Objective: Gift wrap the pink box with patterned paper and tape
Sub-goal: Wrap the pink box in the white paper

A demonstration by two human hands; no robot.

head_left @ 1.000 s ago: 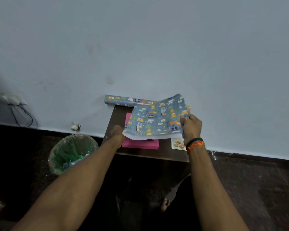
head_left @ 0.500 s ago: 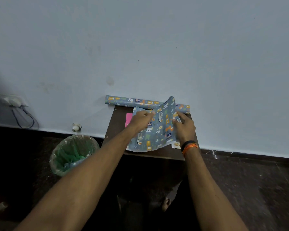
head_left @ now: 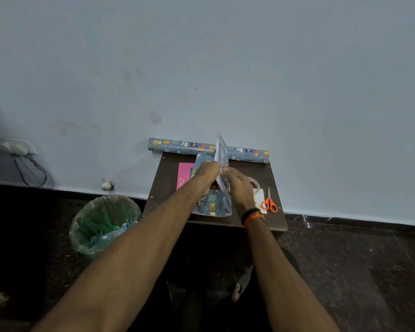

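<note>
Paper sheet (head_left: pixel 222 161) stands pinched between our left hand (head_left: pixel 207 173) and right hand (head_left: pixel 237 185), hiding most of the pink box (head_left: pixel 184 174); tape (head_left: pixel 255 184) and scissors (head_left: pixel 269 203) lie right.

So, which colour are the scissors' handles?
Orange, on the scissors, clearest in the head view.

A dark brown counter (head_left: pixel 168 173) stands against the wall. On it lie a pink box (head_left: pixel 184 174), a paper roll (head_left: pixel 177 146) along the back edge, tape (head_left: pixel 255 184) and orange scissors (head_left: pixel 269 203).
</note>
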